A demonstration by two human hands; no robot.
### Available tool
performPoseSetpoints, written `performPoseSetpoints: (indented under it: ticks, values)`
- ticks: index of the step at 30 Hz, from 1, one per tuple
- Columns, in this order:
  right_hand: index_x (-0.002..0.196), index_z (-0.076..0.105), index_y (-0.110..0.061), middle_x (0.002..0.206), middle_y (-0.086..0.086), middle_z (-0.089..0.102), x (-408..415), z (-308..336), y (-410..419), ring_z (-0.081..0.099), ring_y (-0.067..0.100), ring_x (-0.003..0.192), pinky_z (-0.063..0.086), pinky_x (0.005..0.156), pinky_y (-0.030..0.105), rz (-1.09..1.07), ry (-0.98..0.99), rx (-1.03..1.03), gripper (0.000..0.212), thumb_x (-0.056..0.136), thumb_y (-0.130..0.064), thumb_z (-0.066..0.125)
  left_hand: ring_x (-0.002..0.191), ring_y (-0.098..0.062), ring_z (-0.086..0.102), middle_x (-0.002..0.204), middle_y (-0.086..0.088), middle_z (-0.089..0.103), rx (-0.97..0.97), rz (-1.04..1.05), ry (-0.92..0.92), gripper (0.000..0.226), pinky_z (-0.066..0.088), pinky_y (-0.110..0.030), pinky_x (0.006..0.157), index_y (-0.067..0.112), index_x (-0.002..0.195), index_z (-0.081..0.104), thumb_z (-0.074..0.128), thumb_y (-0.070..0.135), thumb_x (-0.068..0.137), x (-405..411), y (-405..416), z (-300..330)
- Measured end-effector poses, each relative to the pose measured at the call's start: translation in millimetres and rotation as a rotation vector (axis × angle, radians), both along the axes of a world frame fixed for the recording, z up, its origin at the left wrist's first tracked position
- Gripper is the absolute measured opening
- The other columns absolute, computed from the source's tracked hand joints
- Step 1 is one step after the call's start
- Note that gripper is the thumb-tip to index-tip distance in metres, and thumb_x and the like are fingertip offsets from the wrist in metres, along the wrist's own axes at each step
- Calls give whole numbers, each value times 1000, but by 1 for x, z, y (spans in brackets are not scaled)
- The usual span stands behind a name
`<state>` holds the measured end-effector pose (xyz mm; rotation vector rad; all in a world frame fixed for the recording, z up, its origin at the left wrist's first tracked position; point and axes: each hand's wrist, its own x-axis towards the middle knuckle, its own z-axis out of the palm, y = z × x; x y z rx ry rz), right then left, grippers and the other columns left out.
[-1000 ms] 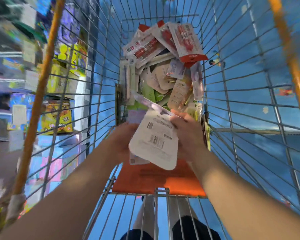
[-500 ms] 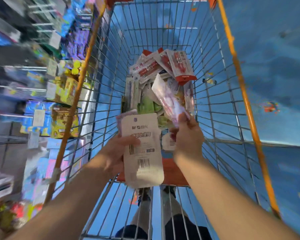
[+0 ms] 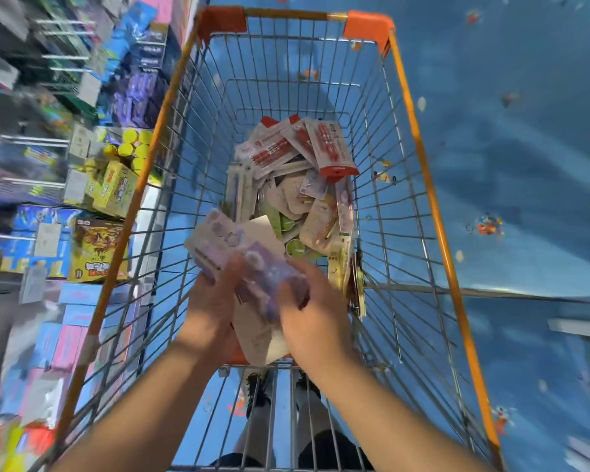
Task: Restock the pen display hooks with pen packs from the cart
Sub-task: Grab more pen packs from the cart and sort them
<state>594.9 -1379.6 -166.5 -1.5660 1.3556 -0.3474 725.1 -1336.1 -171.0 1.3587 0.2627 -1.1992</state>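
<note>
Both hands are holding a fanned stack of packs (image 3: 249,267) over the cart (image 3: 419,185): the left hand (image 3: 212,308) is gripping it from beneath, the right hand (image 3: 310,311) is curling over its near end. More packs (image 3: 297,185) are lying heaped in the cart, with shelves (image 3: 65,158) at left.

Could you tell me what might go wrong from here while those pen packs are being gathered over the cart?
The purple packs are fanned loosely between the left hand and right hand, so one could slip from that grip back into the pile. A pack might also slide through the cart's wire gaps.
</note>
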Motion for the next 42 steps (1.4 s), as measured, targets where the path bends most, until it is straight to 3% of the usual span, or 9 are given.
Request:
performPoseSetpoints:
  ticks: [4,8,13,17,20,23,26,34,42]
  values:
    - [113,69,-36,100,-11,52,-4,-29,1,48,0,80,45,67,20,165,58,-103,21,96,-45,63,61,-32,68,71,-15,71,62,-36,-159,10,59,-41,56,5,95,66,72,9,88,7,-6,-13]
    - [102,69,-33,102,0,66,-9,-85,-25,63,9,85,49,68,21,-193,0,195,11,100,-34,58,87,-45,71,96,-26,71,135,-52,-171,16,51,-80,80,13,95,71,79,11,82,31,-5,-31]
    - [133,60,-22,138,10,41,-22,-177,-41,48,28,126,43,101,32,185,436,180,38,95,-22,64,92,-46,74,102,-24,73,140,-26,-124,31,53,-77,83,3,105,70,83,11,79,44,-5,-58]
    - [155,34,-35,161,24,23,-11,-218,-41,20,45,150,16,125,53,616,749,23,71,93,-55,62,97,-48,72,106,-26,71,157,-10,-99,14,55,-74,81,7,98,71,76,3,86,41,-7,-79]
    - [159,17,-43,170,19,-1,-7,-234,-38,5,47,154,11,120,66,607,849,37,89,86,-76,56,82,-33,75,92,-12,77,239,-23,-146,16,64,-50,70,9,101,71,75,4,87,39,-7,-92]
    - [159,17,-43,170,14,-17,-2,-250,-41,-6,49,154,22,114,70,562,837,112,99,79,-84,59,88,-36,77,106,-17,78,296,-34,-148,39,60,-65,80,8,121,67,80,10,85,39,0,-103]
    - [153,23,-34,170,12,-13,3,-262,-42,-4,48,155,29,113,64,485,821,103,93,81,-74,67,96,-39,76,107,-15,78,302,-57,-150,33,59,-63,88,10,119,70,76,8,87,38,4,-105]
    - [149,24,-31,155,14,2,10,-251,-42,27,41,135,40,105,47,220,786,0,71,88,-17,58,64,-27,74,103,-14,78,364,-85,-170,37,60,-38,56,6,122,67,78,12,87,34,5,-99]
    - [162,1,-10,166,16,-15,10,-238,-53,7,38,151,33,115,53,192,960,178,96,92,-34,62,70,-27,77,97,-15,79,357,-114,-125,34,61,-37,59,6,118,66,77,5,86,32,2,-98]
